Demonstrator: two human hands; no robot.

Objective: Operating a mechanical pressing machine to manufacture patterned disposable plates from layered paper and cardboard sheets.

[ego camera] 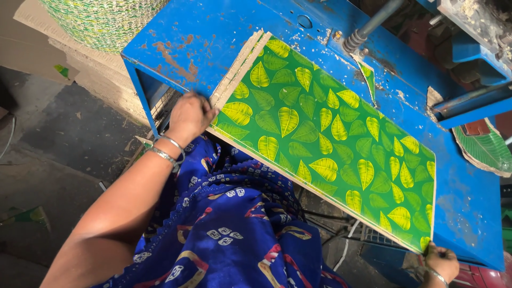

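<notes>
1. While the stack of green leaf-printed sheets lies slantwise on the blue machine's surface, with its near long edge overhanging toward the lap, it is best kept flat and steadied at both ends at once, so that the layers are not fanned apart.
2. At the stack's upper left corner, where the pale edges of several sheets show slightly offset, the left hand is closed on that corner; the layers are judged to need squaring there with even pressure.
3. At the lower right corner, the right hand is seen pinching the stack's edge, though it is partly cut off by the frame.
4. A pressed green leaf plate rests at the right, near the machine's metal parts, from which the sheets and fingers are better kept apart.
5. Paper crumbs are scattered on the surface; they may lift the stack unevenly.
</notes>
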